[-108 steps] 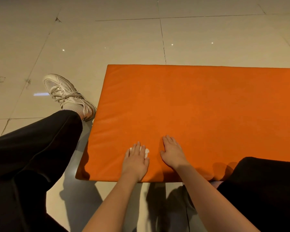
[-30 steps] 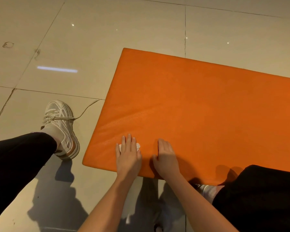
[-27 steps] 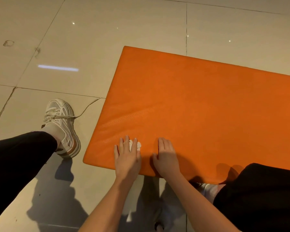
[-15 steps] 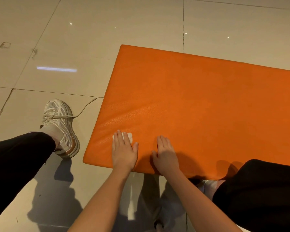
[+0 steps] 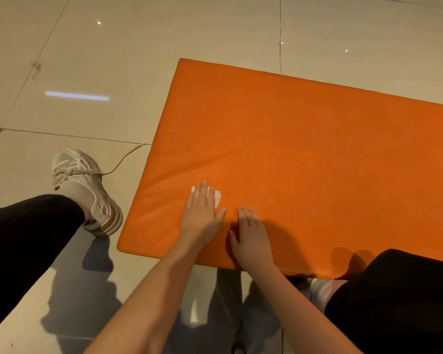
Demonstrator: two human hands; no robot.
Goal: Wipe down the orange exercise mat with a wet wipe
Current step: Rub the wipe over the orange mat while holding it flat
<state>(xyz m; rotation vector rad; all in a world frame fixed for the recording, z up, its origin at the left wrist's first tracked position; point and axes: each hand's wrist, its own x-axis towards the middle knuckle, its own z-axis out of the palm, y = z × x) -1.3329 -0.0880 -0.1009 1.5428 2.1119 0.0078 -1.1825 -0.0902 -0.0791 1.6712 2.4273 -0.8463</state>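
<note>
Near the front left corner of the orange exercise mat [image 5: 304,162], the left hand [image 5: 201,213] lies flat, fingers [image 5: 204,191] straight, pressing the wet wipe [image 5: 217,196] onto it; the right hand [image 5: 251,236], flat and holding nothing, rests on the mat just beside it. Small, thin and limp, the wipe would likely bunch unless pinned under the fingers. Thick, padded, pebbled like leather, the mat lies on the glossy tiled floor [image 5: 113,60] and probably yields softly

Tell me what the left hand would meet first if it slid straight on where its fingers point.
The way looks free: the left hand, flat on the wet wipe, points across bare orange mat toward its far edge, with only floor tile beyond, as far as shown.
</note>
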